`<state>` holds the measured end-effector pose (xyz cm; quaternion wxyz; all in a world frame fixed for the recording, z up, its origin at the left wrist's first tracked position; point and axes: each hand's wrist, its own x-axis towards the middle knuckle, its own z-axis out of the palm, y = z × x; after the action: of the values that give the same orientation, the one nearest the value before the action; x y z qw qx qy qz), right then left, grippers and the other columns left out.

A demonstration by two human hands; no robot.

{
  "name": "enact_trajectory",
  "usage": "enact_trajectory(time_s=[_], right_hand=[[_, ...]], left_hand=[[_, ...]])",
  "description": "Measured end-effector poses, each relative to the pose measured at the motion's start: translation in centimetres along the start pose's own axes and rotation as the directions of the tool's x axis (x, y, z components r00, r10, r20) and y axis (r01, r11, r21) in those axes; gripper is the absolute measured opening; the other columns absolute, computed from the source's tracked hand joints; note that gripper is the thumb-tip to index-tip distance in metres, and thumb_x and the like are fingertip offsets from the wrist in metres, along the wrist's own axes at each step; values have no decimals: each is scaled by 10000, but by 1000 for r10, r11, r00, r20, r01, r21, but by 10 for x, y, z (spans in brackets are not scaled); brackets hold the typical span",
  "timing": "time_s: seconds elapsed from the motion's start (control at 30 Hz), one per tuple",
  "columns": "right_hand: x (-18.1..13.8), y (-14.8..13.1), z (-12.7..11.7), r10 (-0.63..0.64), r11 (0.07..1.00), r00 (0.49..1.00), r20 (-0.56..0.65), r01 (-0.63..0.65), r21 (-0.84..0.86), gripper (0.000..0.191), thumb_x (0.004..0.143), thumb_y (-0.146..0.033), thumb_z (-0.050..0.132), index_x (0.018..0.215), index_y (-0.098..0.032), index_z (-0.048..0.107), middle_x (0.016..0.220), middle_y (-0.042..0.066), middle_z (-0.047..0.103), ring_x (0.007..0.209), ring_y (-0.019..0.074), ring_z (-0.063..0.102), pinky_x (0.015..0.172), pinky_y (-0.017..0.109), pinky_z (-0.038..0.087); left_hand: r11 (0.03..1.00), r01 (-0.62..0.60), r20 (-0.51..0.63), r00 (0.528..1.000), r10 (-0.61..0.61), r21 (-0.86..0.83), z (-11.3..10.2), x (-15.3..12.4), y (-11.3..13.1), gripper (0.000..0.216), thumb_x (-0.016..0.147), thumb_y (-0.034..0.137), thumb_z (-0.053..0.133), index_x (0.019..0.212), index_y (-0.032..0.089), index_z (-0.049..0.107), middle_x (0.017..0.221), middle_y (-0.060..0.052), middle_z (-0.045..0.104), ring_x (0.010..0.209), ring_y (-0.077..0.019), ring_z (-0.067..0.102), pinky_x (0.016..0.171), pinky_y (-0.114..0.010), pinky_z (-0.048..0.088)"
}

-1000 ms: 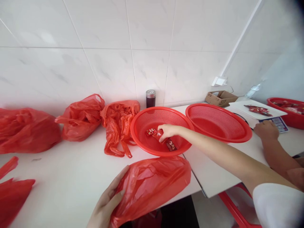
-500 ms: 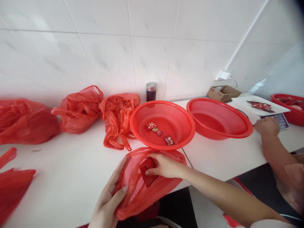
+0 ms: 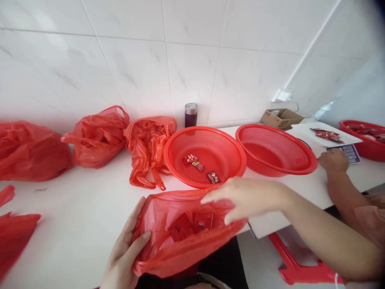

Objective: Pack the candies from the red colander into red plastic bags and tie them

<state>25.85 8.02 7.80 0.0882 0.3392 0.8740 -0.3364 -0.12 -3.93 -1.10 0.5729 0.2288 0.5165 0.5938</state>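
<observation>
My left hand grips the left edge of a red plastic bag, thumb inside the mouth and fingers outside. The bag's mouth gapes toward me at the table's front edge. Two small red packets lie inside it, seen through the opening. Over the right side of the mouth hovers my right hand, thumb and fingers apart with nothing between them. Just behind the bag, a red perforated basket contains several small wrapped packets.
A second red basket stands to the right. Red plastic bags line the left side. A dark flask is against the wall. Beyond are a cardboard box, a white tray with packets, and another person's hand.
My right hand has let go of a red packet inside the bag and moved up and right. The bag's mouth is wider, and my left hand has shifted slightly left with its edge.
</observation>
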Motion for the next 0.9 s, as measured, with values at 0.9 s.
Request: enact_trajectory(time_s=[0.9], right_hand=[[180,105,-28,281,935,958,-60,-287,-207,790,536,-217,821,1258,-279,507,1266,111,479,832,198,619,658,270,466]], left_hand=[[984,-92,35,996,88,152,8,-4,-3,575,785,328,668,1342,355,526,1491,58,420,1358,-223,375,1015,-215,428]])
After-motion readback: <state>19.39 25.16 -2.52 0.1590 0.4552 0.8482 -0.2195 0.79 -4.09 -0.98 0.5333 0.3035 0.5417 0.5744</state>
